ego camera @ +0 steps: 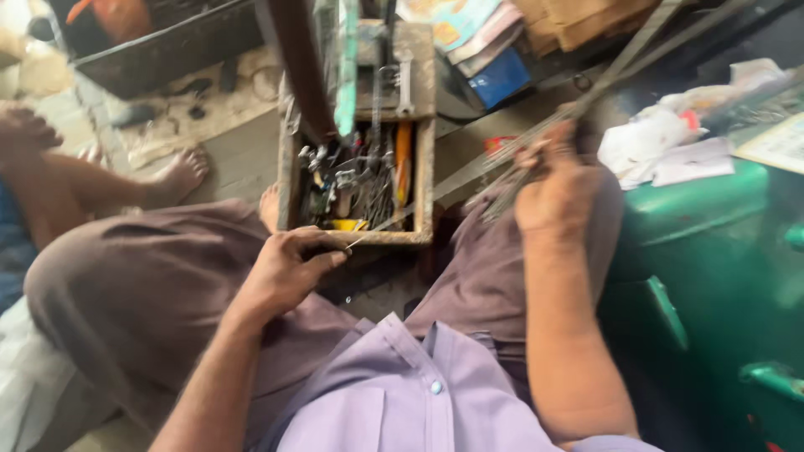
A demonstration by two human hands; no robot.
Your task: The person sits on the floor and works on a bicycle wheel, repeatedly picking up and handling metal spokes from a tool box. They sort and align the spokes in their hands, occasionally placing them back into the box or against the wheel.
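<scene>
My left hand (289, 269) rests on my left knee and pinches the near end of a thin metal rod (435, 186) at the front rim of a wooden toolbox (424, 172). The rod slants up and right toward my right hand (557, 186). That hand is closed around a bundle of long thin metal rods (624, 71) that run off to the upper right. The toolbox stands on the floor between my knees and holds several tools, among them an orange-handled one (403, 163) and a spanner (405, 84).
A green metal body (712, 251) stands at the right, with crumpled white rags and paper (670, 142) on top. Another person's bare legs and foot (172, 177) lie at the left. A dark tray (159, 50) and stacked boxes (494, 50) sit at the back.
</scene>
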